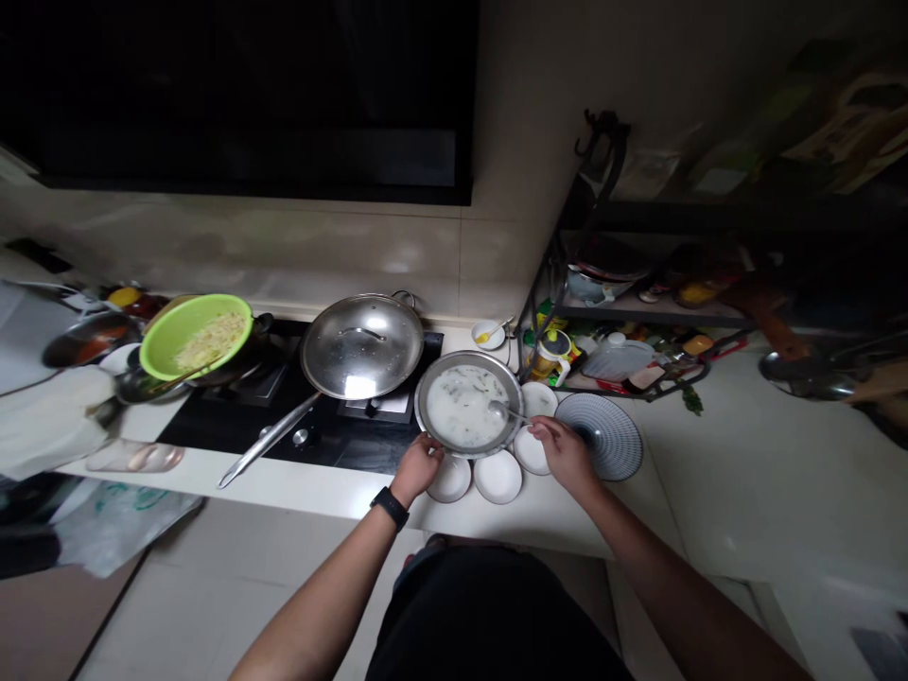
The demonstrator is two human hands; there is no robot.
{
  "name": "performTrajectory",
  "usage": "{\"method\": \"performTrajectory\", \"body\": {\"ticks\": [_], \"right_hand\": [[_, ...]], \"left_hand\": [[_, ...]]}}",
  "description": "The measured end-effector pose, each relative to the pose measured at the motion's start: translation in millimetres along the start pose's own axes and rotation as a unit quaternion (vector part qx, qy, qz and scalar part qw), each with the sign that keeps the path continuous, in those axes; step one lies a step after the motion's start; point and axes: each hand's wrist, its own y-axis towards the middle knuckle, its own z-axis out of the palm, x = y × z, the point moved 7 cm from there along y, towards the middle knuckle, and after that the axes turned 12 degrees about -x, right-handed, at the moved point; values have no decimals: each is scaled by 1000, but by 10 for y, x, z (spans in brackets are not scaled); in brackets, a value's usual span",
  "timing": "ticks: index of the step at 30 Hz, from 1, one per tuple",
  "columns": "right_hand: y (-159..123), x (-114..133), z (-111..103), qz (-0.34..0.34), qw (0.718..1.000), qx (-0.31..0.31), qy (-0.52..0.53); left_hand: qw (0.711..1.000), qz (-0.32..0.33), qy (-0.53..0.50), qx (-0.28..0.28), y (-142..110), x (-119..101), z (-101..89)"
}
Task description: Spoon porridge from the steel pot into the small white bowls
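Observation:
A wide metal basin [421, 402] holds a milky white liquid [461, 407] with dark bits in it. My left hand [417, 465] is closed at the basin's near left rim, gripping its edge. In my right hand [564, 456] is a metal spoon [498, 410], its bowl over the liquid at the basin's right side; I cannot tell how deep it dips. Several small white bowls stand around the near and right sides of the basin, among them one [497, 477] in front and one [531, 450] beside my right hand.
A lidded frying pan [361, 345] sits on the black stove [323, 440], its long handle jutting toward the front edge. Left of it is a green bowl [160, 345] of shredded food. At the right are a patterned plate [614, 440] and a dark rack [529, 303] with jars.

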Motion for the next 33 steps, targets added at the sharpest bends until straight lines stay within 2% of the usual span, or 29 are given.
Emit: {"method": "performTrajectory", "body": {"ticks": [2,5,9,17,25,28,33], "right_hand": [[-21,-188,13,84,995,-24,49],[-71,-376,-11,186,971,-65,135],[-119,-438,-105,246,942,-99,207],[-95,-459,-434,267,918,-145,256],[104,-385,-980,192,915,-230,269],[185,-404,-1046,186,918,-245,248],[292,-442,-999,170,941,-243,163]], "left_hand": [[1000,-3,0,0,-1,-1,-5],[1000,0,-4,0,-7,-15,-18],[1000,2,-8,-3,-13,-10,-28],[1000,-5,-13,1,-13,35,-14],[1000,-7,1,-2,-19,19,-19],[1000,-6,7,1,-22,16,-16],[1000,-3,19,7,-19,20,-14]]}}
